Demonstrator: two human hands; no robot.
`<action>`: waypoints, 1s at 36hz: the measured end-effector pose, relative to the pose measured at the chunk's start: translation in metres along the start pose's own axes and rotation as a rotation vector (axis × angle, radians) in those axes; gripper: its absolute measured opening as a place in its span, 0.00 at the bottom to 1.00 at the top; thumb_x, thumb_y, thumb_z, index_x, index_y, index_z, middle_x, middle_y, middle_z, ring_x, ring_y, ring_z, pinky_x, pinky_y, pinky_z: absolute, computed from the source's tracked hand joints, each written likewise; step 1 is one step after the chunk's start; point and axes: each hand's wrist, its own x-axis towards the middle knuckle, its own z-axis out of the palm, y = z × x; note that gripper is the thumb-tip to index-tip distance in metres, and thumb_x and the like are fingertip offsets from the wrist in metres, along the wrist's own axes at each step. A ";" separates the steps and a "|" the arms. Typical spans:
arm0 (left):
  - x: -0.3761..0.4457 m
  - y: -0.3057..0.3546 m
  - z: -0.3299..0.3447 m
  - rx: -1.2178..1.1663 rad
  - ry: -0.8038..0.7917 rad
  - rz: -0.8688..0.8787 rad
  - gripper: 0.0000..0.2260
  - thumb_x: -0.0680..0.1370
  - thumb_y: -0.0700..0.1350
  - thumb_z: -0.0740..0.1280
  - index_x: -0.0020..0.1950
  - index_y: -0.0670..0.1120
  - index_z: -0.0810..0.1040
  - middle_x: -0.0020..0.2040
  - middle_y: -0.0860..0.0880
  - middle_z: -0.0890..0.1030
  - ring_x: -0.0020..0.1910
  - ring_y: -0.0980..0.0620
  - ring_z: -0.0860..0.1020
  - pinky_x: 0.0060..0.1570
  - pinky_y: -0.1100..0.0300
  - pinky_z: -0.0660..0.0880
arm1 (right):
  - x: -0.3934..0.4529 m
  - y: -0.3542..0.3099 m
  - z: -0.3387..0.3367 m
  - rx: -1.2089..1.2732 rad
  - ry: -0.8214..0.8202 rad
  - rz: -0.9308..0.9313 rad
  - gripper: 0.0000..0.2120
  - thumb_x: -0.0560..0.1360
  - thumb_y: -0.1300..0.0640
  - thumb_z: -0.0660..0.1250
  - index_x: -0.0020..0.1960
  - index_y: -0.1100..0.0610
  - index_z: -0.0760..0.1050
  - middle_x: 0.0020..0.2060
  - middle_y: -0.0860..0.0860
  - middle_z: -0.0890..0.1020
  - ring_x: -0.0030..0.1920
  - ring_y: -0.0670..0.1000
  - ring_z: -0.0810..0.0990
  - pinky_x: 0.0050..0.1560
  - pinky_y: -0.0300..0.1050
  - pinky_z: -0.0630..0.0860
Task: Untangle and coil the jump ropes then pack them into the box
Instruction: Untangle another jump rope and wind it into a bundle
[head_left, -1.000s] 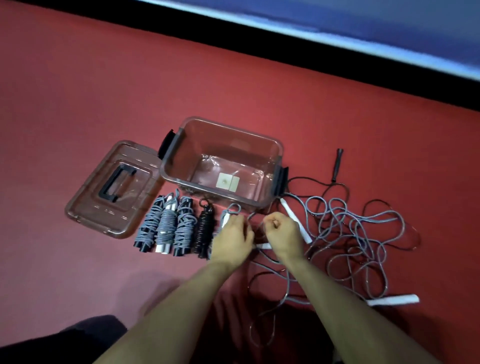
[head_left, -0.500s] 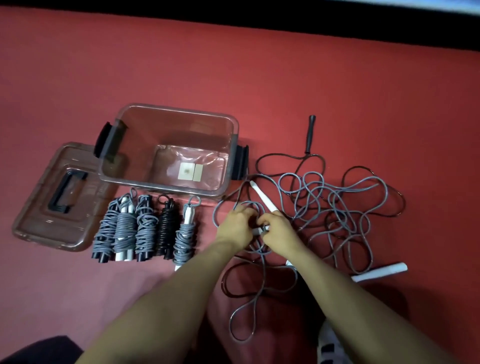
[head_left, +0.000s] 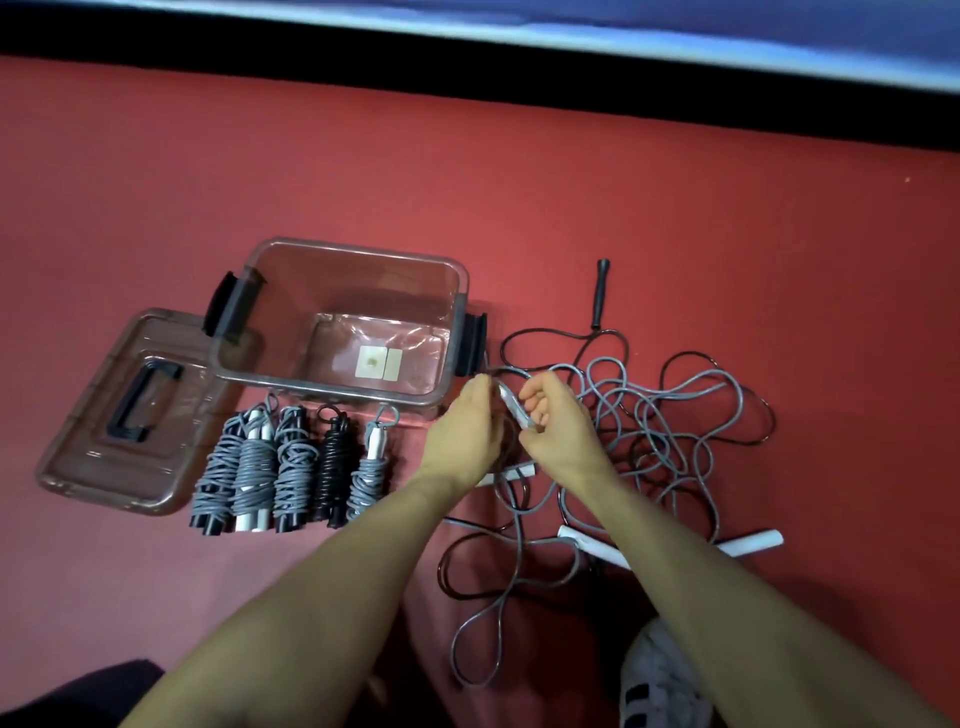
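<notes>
A tangle of grey and black jump ropes (head_left: 670, 415) sprawls on the red floor right of the clear plastic box (head_left: 457, 296), which holds no ropes. My right hand (head_left: 558, 421) pinches a white handle (head_left: 514, 410) lifted above the tangle. My left hand (head_left: 467, 431) is beside it with fingers curled at the grey cord; what it holds is hidden. Several coiled ropes (head_left: 291, 462) lie in a row in front of the box. A black handle (head_left: 601, 293) lies at the far side, and two more white handles (head_left: 753, 543) lie near my right forearm.
The box lid (head_left: 93, 457) with a black grip lies flat to the left of the box. A black strip and a blue band run along the far edge of the floor. A white shoe (head_left: 660, 680) shows at the bottom right.
My hands moved away from the last coiled rope to the tangle, and the right hand picked up a white handle and raised it. The view shifted.
</notes>
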 end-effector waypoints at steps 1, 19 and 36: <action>-0.002 0.008 -0.007 0.012 0.040 -0.001 0.06 0.77 0.42 0.59 0.48 0.47 0.62 0.46 0.48 0.72 0.40 0.42 0.71 0.39 0.53 0.68 | -0.001 -0.008 -0.005 0.003 0.008 -0.019 0.18 0.63 0.75 0.59 0.46 0.57 0.70 0.39 0.52 0.71 0.36 0.47 0.67 0.39 0.37 0.68; -0.053 0.108 -0.156 0.011 0.363 0.317 0.11 0.78 0.45 0.67 0.42 0.38 0.78 0.40 0.40 0.76 0.43 0.39 0.76 0.43 0.50 0.69 | -0.045 -0.166 -0.106 -0.124 0.318 -0.407 0.10 0.69 0.74 0.63 0.47 0.63 0.76 0.42 0.55 0.79 0.43 0.51 0.76 0.44 0.29 0.68; -0.104 0.196 -0.278 -0.462 0.709 0.478 0.07 0.77 0.44 0.68 0.40 0.44 0.80 0.29 0.45 0.79 0.28 0.52 0.76 0.37 0.63 0.72 | -0.062 -0.235 -0.141 -0.282 0.123 -0.238 0.13 0.76 0.61 0.64 0.60 0.56 0.78 0.52 0.56 0.74 0.55 0.56 0.72 0.54 0.40 0.64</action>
